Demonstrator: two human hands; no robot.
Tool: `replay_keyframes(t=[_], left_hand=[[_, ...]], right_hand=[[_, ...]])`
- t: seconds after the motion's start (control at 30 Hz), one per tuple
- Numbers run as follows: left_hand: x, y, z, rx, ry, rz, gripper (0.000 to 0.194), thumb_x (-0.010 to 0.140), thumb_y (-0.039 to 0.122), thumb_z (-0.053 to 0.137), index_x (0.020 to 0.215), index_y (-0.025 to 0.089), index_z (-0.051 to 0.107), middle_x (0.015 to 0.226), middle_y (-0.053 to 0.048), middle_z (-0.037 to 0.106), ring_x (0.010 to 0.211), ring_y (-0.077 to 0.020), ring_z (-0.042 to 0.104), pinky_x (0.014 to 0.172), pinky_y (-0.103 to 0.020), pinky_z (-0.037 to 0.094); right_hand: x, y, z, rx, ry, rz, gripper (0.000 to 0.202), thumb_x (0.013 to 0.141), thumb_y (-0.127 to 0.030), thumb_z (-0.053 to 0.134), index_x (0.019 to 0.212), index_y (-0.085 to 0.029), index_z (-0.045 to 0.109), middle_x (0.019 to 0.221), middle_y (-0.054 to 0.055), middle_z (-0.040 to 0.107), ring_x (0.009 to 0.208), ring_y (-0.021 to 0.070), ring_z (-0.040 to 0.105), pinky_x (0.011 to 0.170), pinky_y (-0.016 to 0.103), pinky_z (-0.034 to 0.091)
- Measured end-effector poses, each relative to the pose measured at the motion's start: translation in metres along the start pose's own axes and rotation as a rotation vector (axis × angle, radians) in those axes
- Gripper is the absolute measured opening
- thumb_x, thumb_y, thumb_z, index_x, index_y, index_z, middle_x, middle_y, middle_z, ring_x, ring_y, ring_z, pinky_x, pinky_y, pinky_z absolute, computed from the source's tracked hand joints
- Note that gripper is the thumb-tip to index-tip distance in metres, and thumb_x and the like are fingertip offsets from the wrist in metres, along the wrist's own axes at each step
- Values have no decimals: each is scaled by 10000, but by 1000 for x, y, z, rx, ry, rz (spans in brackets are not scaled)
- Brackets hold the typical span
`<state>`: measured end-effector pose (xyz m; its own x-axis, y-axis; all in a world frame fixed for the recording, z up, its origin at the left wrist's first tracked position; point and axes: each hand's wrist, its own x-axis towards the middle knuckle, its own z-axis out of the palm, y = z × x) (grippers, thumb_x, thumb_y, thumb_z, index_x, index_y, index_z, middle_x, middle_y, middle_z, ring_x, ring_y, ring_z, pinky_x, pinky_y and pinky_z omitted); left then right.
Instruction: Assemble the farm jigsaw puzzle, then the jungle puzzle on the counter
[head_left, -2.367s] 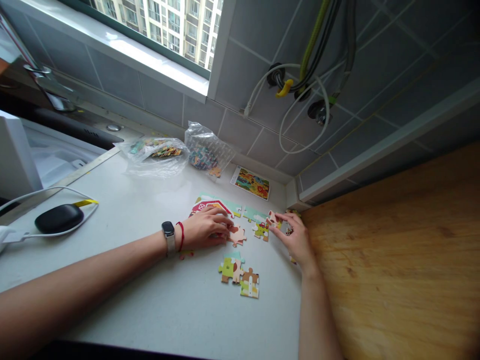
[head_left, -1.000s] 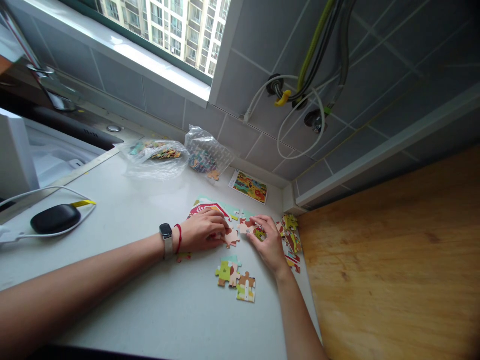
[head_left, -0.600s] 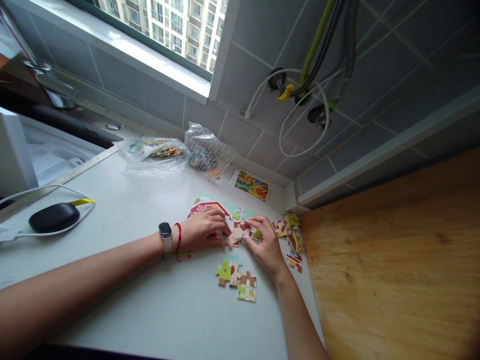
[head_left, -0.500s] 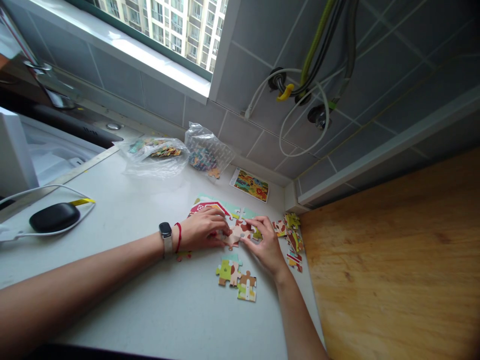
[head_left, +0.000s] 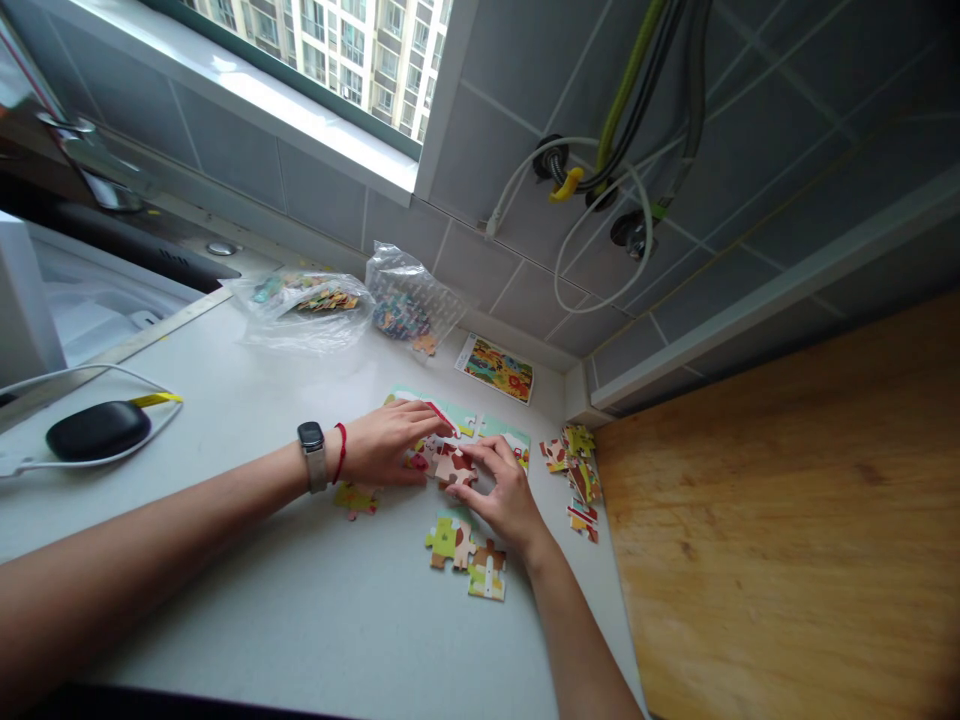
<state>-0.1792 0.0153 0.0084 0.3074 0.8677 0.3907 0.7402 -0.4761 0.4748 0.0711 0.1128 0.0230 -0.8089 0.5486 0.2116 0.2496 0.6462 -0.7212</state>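
- The right hand [head_left: 502, 490] has thumb and fingers around the near and far edges of a pink-and-brown puzzle piece [head_left: 454, 463], in what looks like a light pinch.
- That piece lies on the white counter [head_left: 300, 610], just beside the joined pieces [head_left: 491, 428]; whether its tabs are seated I cannot tell.
- The left hand [head_left: 386, 440] is palm down with fingers loosely spread over part of the picture; it grips nothing that shows. Its best use here, I judge, is as a steady, light weight.
- Sliding the piece level, tabs lined up with gaps, should work better than forcing it at a tilt.
- Pressing straight down over the seam seems wise; a sideways shove could open the neighbouring joints.
- A small cluster [head_left: 454, 540] sits near the right wrist, and a yellow-green piece [head_left: 356, 499] by the left, so low sleeves or wrists could nudge them.
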Motion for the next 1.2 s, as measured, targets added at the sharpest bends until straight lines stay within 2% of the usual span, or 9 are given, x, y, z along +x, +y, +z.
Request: replay_keyframes(t=[0.17,0.37,0.57,0.8,0.93,1.0,1.1,1.2], left_hand=[[-1,-2,5,-36,12,-11,519,808,237,735,1300,223,571,1209,-101,710,1170,-301,660,997,-437,513],[0,1,11,-43,55,-29,496,851,248,728,1322,219,574,1173,-95,723,1133,-280,669,1009,-420,508],[0,1,13,-32,76,-53,453,859,256,727,1294,219,604,1168,-96,729,1115,-279,671,1011,-430,506],[1,1,14,-4,32,-49,286,916,291,726,1183,210,665,1161,-93,730,1105,-275,669,1058,-451,489],[1,0,14,11,42,-7,195,947,304,711,1124,222,717,1132,-82,736,1104,-262,661,1057,-436,486],[1,0,15,23,56,20,170,953,325,728,1100,241,750,1155,-74,739,1107,-256,655,1031,-426,490],[2,1,18,26,69,78,109,992,344,711,1014,283,798,1167,-42,755,1092,-231,647,995,-397,491],[1,1,22,35,100,106,185,1027,346,670,936,274,815,1126,-31,778,1062,-218,644,969,-383,491]], right_hand=[[-1,-1,0,25,-54,-2,442,816,-323,905,1225,-270,747,1136,51,642,1058,226,664,978,375,568],[-3,1,-8,64,-143,67,418,800,-345,916,1192,-294,776,1122,35,626,783,157,657,808,348,608],[-1,1,-5,-71,-66,96,393,839,-363,887,1221,-340,801,1121,53,599,1038,237,663,972,410,576],[-3,1,-1,-192,-115,61,250,922,-372,807,1169,-337,821,1270,72,600,1107,248,639,1008,429,552],[-3,0,-4,-225,-111,28,293,963,-314,745,1255,-312,778,1346,86,597,1087,242,634,1008,426,550],[-2,-2,-8,-221,-72,13,277,960,-294,741,1234,-266,768,1256,97,636,1092,249,639,1004,419,545],[-3,-7,-18,-242,-51,-9,82,984,-276,707,1013,-222,762,994,70,689,1006,250,647,932,403,534],[-7,-15,-27,-251,-184,25,126,965,-297,752,871,-227,705,891,30,700,916,229,649,856,364,508]])
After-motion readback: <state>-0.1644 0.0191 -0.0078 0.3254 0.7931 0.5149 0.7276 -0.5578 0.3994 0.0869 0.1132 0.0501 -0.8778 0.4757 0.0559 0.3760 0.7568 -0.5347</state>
